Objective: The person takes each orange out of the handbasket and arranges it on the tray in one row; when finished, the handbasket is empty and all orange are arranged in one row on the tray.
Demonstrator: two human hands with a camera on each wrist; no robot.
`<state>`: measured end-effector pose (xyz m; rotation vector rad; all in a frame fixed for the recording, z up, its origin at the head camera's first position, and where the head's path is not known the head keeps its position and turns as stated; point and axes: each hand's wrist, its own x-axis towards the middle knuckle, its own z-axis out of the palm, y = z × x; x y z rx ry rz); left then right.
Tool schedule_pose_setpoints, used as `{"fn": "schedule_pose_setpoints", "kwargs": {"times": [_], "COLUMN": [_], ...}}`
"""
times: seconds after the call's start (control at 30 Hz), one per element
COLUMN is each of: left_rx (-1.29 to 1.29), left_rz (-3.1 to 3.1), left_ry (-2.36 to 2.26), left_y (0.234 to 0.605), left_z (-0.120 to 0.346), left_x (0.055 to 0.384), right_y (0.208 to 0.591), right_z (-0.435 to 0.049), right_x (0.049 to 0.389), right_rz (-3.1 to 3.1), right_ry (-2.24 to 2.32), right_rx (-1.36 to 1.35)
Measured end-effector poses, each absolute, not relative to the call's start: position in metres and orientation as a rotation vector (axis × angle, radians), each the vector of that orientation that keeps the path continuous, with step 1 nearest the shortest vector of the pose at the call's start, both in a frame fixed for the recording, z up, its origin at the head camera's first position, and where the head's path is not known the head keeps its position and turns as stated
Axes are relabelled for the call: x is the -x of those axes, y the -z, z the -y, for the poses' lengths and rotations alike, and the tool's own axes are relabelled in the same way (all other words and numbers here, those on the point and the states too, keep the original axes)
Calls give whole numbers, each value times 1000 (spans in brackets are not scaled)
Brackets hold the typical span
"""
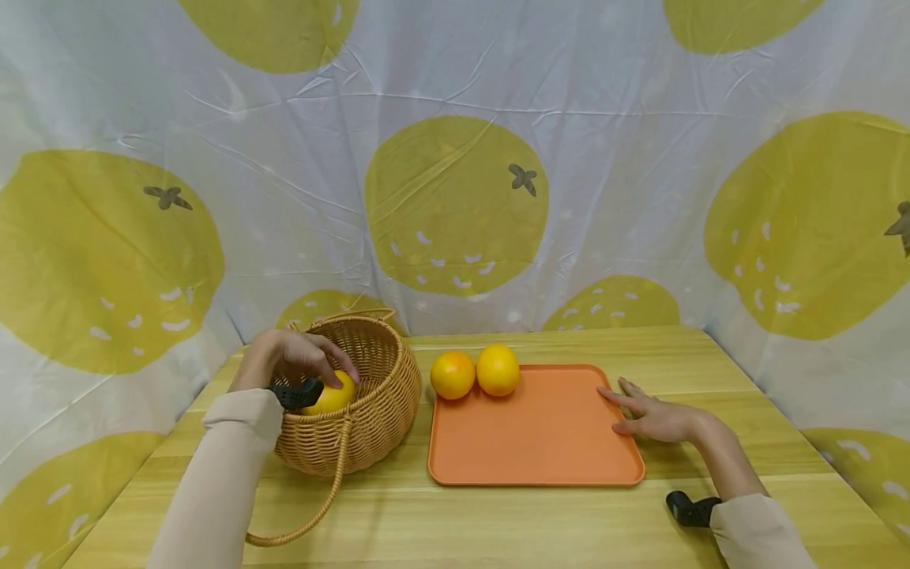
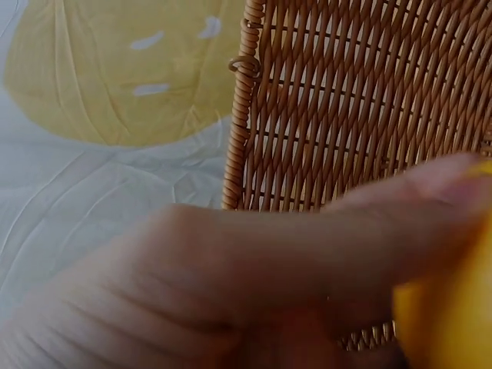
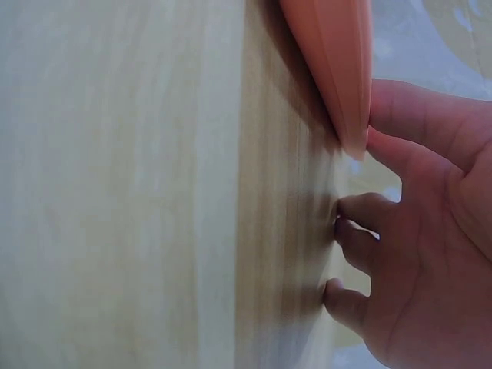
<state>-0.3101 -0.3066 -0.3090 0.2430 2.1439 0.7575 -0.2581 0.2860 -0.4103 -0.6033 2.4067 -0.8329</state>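
Inside the mouth of a woven wicker basket (image 1: 384, 431), my left hand (image 1: 306, 357) grips an orange (image 1: 336, 395). The left wrist view has the orange (image 2: 450, 315) at its right edge, with the thumb and a finger against it. Two more oranges, one (image 1: 453, 375) beside the other (image 1: 498, 370), sit together at the far left corner of an orange-coloured tray (image 1: 540, 446). At the tray's right edge lies my right hand (image 1: 657, 419), fingers spread; in the right wrist view, thumb and forefinger touch the rim and the other fingertips rest on the table.
The basket's handle (image 1: 330, 506) hangs down onto the wooden table (image 1: 398, 529) at the front left. Behind the table and along its sides hangs a pale curtain (image 1: 611, 197) printed with large yellow fruit. A black wrist device (image 1: 690, 510) sits by the right sleeve.
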Motion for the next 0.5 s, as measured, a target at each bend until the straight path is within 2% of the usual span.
{"fn": "schedule_pose_setpoints", "kwargs": {"times": [0.5], "left_rx": [-550], "left_rz": [-2401], "left_ry": [-1018], "left_y": [259], "left_z": [298], "left_x": [299], "right_y": [409], "right_z": [-286], "right_x": [258], "right_rz": [-2405], "right_ry": [840], "right_rx": [609]}}
